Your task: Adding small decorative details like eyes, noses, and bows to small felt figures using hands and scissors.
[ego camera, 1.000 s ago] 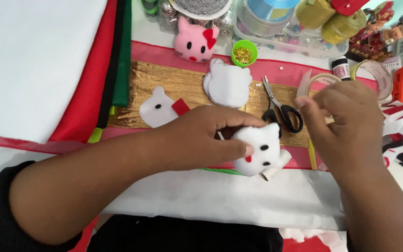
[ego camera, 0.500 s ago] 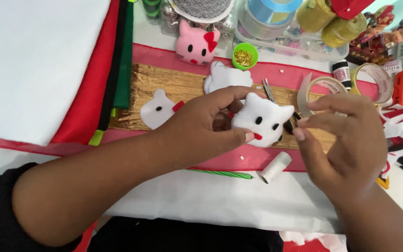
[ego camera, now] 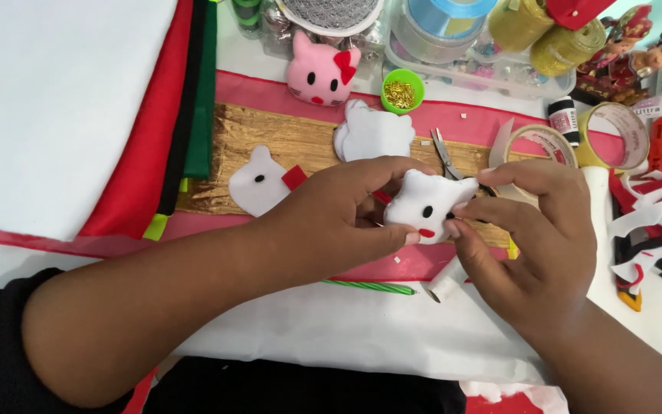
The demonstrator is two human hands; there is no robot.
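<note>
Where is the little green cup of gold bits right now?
The green cup stands at the back of the table, just right of the pink cat face and above the white felt cutout.

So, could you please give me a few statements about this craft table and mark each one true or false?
1. Both hands hold the white cat-face plush. True: the left hand grips it from the left and the right hand pinches its right edge.
2. The pink cat-face plush lies under the left hand. False: it lies apart, farther up the table.
3. The small green cup holds gold-coloured bits. True.
4. The scissors are in the right hand. False: they lie on the table, above the held plush.
5. A flat white cat-face piece lies on the gold strip. True.
</note>
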